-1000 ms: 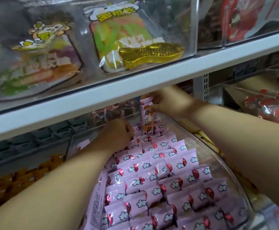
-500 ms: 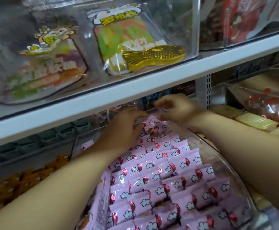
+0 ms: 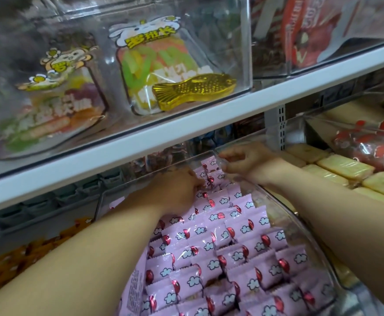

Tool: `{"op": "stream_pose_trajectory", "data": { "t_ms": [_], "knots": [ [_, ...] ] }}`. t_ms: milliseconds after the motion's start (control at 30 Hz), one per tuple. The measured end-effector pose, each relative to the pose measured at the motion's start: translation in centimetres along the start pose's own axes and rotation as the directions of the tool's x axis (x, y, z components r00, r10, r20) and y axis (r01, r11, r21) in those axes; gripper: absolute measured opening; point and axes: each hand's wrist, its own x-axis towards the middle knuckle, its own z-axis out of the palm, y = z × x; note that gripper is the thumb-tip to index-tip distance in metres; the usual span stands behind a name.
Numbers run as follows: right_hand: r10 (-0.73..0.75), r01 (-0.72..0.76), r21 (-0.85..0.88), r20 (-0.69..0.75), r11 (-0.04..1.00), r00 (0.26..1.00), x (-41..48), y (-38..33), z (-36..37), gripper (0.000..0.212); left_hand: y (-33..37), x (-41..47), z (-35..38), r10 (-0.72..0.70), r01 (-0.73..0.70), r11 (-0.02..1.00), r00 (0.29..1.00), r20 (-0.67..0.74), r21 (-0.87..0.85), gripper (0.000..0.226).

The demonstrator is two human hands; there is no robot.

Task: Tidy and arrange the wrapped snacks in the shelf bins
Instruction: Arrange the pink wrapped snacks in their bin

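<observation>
A white shelf point(image 3: 186, 133) carries clear bins of sweets, with a gold fish point(image 3: 195, 90) in one above. Under it, a clear bin point(image 3: 297, 224) holds rows of pink packets point(image 3: 232, 258) from near edge to far edge. The left hand point(image 3: 175, 192) rests on the far rows, fingers curled down; whether they grip cannot be told. The right hand point(image 3: 250, 165), at the far right corner, pinches the rear packet point(image 3: 210, 166) between thumb and curled fingers. Yellow bars point(image 3: 344, 166) lie just beside the bin on the right.
</observation>
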Motion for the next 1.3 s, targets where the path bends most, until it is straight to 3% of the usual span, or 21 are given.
{"op": "stream_pose_trajectory", "data": {
  "t_ms": [133,200,333,500,633,833,933,1033,1133,1300],
  "knots": [
    [0.018,-0.012,-0.106,0.058,0.994,0.998,-1.3,-1.3,-0.9,0.007,1.3,-0.6,-1.2,0.008,-0.061,0.968,0.977,-0.213,-0.245,0.027],
    [0.062,-0.027,-0.260,0.128,0.965,0.990,-1.9,-2.2,-1.5,0.010,2.1,-0.9,-1.3,-0.017,-0.053,0.937,0.980,-0.198,-0.344,0.017],
    [0.169,0.015,-0.529,0.298,0.849,0.940,-2.0,-3.3,-1.2,0.020,2.6,-0.6,-0.5,-0.081,0.027,0.940,0.986,-0.144,-0.340,0.012],
    [0.232,-0.022,-0.493,0.369,0.870,0.900,-1.7,-3.5,-1.0,0.027,2.3,-0.1,-0.4,-0.160,0.094,0.925,0.975,-0.154,-0.368,0.012],
    [0.224,-0.001,-0.491,0.395,0.871,0.891,-2.0,-3.6,-1.1,0.034,2.7,-0.4,-1.2,-0.145,0.101,0.934,0.984,-0.103,-0.342,0.012],
    [0.006,0.123,-0.492,0.252,0.862,0.968,-4.9,-3.6,-3.2,0.028,4.6,-4.2,-2.9,-0.032,0.003,0.923,0.997,-0.067,-0.385,0.024],
    [-0.131,0.258,-0.498,0.276,0.828,0.952,-7.0,-4.9,-4.3,0.021,5.6,-7.0,-3.2,0.042,-0.041,0.920,0.999,-0.006,-0.389,0.023],
    [-0.066,0.279,-0.477,0.415,0.833,0.907,-9.8,-6.6,-5.2,0.012,5.6,-9.6,-3.8,0.047,-0.048,0.930,0.999,-0.011,-0.364,0.020],
    [0.051,0.291,-0.562,0.514,0.774,0.856,-12.1,-7.7,-5.9,0.030,6.3,-12.0,-4.1,0.075,-0.071,0.945,0.997,0.002,-0.318,0.031],
    [0.168,0.313,-0.776,0.468,0.547,0.867,-14.8,-8.1,-6.0,0.026,8.3,-14.8,-3.9,0.073,-0.061,0.978,0.996,0.054,-0.200,0.053]
  ]
}}
